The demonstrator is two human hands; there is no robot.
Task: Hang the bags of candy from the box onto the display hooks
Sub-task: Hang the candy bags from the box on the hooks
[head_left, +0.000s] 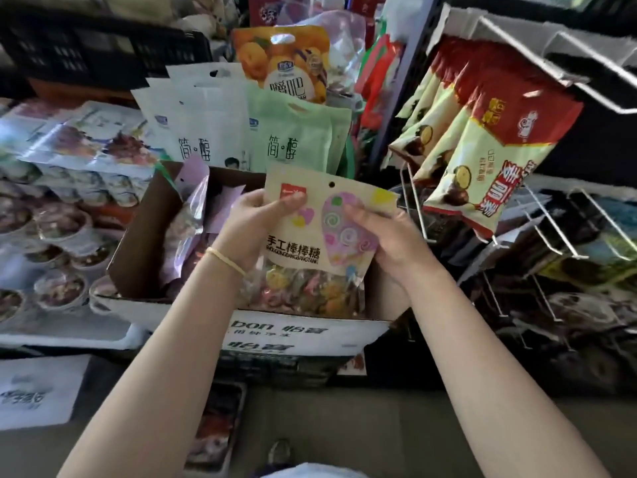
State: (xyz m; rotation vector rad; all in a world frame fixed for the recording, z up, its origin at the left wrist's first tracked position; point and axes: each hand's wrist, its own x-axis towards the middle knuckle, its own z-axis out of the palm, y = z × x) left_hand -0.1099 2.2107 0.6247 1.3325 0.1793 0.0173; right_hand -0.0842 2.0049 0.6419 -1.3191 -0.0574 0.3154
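Observation:
I hold a beige candy bag point(310, 243) with a pastel heart print and a clear lower window upright over the open cardboard box point(144, 236). My left hand point(255, 229) grips its left edge, thumb across the front near the red logo. My right hand point(389, 239) grips its right edge, fingers on the heart. A round hang hole sits at the bag's top middle. More bags point(186, 232) stand inside the box at its left. Wire display hooks point(548, 225) stick out to the right, some bare; red and cream bags point(482, 157) hang from hooks above them.
White and green handled bags point(241, 132) and an orange bag point(286, 63) stand behind the box. Stacked cup packs point(58, 208) fill the left. Dark packets point(568, 288) hang low on the right rack. A black crate point(86, 50) sits at the back left.

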